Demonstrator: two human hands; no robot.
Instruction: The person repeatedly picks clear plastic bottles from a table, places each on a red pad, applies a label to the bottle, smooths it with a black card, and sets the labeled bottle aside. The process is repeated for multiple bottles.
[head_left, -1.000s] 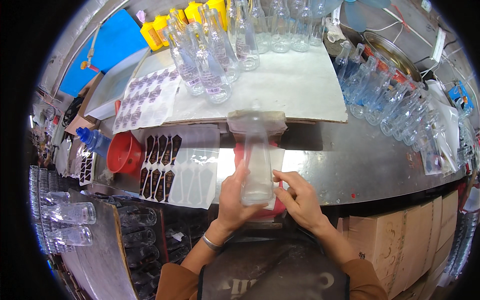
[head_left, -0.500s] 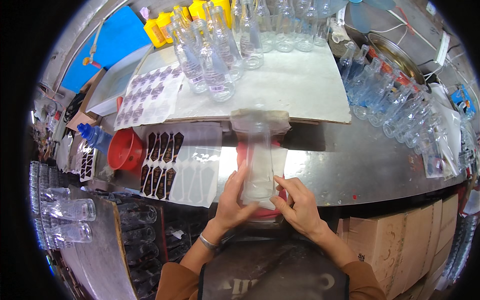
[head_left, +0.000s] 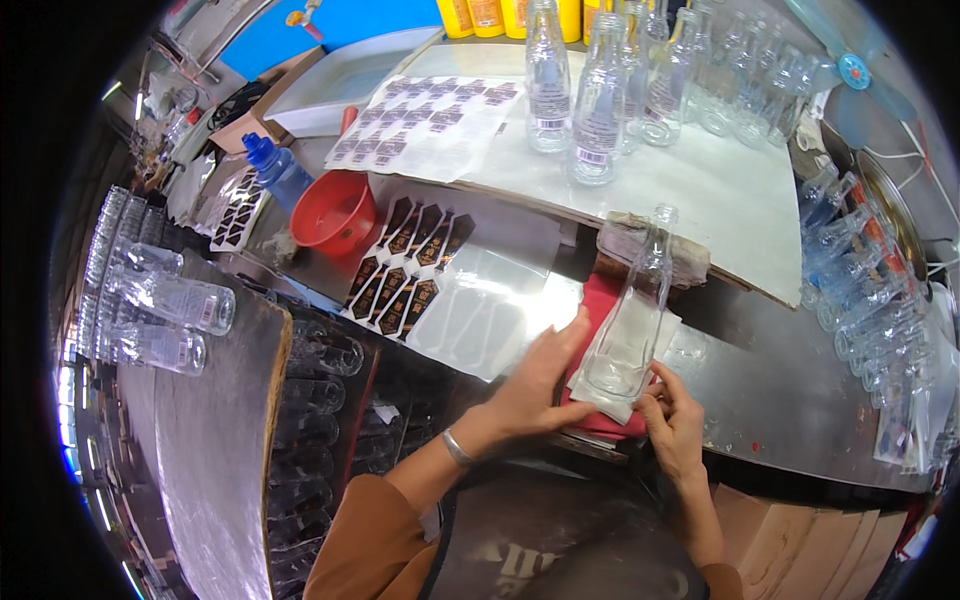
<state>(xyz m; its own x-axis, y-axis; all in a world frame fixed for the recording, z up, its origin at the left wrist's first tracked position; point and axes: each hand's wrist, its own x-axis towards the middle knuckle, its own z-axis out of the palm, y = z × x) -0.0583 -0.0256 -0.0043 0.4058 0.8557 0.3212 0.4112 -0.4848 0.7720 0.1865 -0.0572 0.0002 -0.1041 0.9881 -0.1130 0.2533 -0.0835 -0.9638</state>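
A clear glass bottle (head_left: 640, 310) lies tilted on a white pad (head_left: 612, 406) over a red cloth (head_left: 598, 300), its neck against a worn block (head_left: 690, 262). My right hand (head_left: 676, 425) pinches the bottle's lower right corner between thumb and fingers. My left hand (head_left: 530, 390) is open at the bottle's left, thumb toward the base and fingers stretched forward, holding nothing. Left of that hand is a sheet of dark, gold-printed labels (head_left: 410, 265), part of its backing bare.
Several upright bottles (head_left: 600, 130) and a printed label sheet (head_left: 425, 120) occupy the raised white board (head_left: 735, 210). A red bowl (head_left: 335, 215) and blue squeeze bottle (head_left: 275, 170) stand left. More bottles (head_left: 865, 290) line the right; cardboard boxes (head_left: 800, 545) are below.
My view has turned left, shifting the scene rightward. My left hand has drawn a little away from the bottle toward the label sheet; my right hand stays at its base.
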